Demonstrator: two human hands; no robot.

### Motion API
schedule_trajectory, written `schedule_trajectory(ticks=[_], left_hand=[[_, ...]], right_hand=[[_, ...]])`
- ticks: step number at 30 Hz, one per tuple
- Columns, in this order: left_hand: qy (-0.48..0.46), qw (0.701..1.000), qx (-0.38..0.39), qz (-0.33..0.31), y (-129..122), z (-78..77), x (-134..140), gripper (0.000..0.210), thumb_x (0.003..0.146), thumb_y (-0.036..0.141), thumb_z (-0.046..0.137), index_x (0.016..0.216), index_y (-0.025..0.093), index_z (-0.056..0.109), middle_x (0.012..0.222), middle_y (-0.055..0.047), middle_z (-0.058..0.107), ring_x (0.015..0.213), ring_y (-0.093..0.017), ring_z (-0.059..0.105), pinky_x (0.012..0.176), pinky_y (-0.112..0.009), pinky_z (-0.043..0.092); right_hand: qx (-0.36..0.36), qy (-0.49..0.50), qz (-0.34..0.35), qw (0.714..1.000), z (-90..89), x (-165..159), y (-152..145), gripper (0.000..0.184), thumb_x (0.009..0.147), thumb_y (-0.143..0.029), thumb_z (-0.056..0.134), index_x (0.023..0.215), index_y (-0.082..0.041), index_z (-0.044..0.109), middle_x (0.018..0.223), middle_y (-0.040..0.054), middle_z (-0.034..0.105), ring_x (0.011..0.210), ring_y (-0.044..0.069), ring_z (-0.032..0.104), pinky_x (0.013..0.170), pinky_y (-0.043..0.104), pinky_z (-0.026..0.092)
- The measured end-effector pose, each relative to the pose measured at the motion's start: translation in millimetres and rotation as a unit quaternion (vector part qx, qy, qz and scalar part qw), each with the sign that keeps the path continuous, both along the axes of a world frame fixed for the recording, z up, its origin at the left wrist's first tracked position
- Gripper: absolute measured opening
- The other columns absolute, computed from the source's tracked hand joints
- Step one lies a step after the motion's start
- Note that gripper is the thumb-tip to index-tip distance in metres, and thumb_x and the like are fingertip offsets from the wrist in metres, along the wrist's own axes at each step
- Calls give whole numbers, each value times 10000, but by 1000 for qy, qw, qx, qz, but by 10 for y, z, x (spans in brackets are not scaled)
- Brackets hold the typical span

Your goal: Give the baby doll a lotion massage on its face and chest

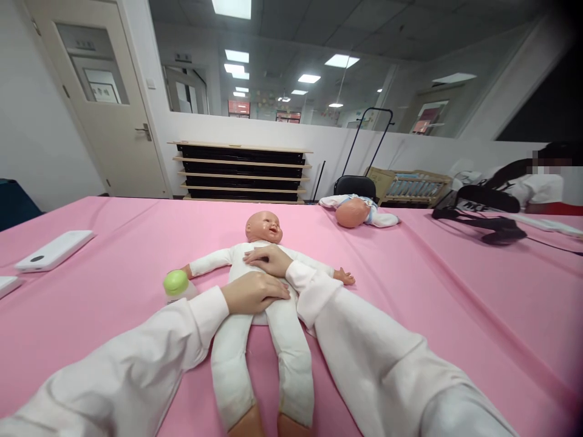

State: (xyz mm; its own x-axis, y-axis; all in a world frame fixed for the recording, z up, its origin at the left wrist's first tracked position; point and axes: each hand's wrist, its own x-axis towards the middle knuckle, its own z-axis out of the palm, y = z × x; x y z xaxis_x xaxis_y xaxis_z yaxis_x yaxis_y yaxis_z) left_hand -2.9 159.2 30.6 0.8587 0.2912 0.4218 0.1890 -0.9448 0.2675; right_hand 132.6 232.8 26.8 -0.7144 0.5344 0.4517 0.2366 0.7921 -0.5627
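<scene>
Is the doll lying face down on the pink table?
No, the doll lies on its back, face up, with the left hand and right hand flat on its torso.

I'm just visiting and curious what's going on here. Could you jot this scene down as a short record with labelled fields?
Setting: a table under a pink cloth in a room with a door and stacked shelves.
Main thing: a baby doll in white clothing, lying on its back, arms spread.
Left hand: flat on the doll's belly.
Right hand: flat on the doll's chest.
Beside the doll: a bottle with a green cap, near its arm.
Further off: a second doll; a white device at the left edge.
Other people: one person at far right, partly seen.
</scene>
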Motion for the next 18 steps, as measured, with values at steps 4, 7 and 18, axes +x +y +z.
schedule_trajectory(ticks=[4,7,18], left_hand=[[-4,998,-50,34,179,69,113,255,832,131,467,984,174,667,989,-16,684,933,-137,624,868,-253,486],[-64,989,-50,128,239,-31,-83,251,858,179,451,1002,163,656,1034,-31,671,977,-141,612,908,-285,481],[-32,999,-35,11,-59,-34,-118,262,890,191,420,1020,165,647,1053,-36,666,1046,-141,593,924,-264,482]], right_hand=[[3,-104,0,995,72,-108,289,173,818,-184,560,918,-154,698,987,46,662,992,161,609,930,277,464],[21,6,-53,998,-64,43,337,219,830,-257,545,920,-125,695,1007,78,653,1020,174,598,951,297,459],[4,-32,10,999,19,10,-52,195,854,-252,529,915,-172,696,981,44,663,1033,166,594,938,295,463]])
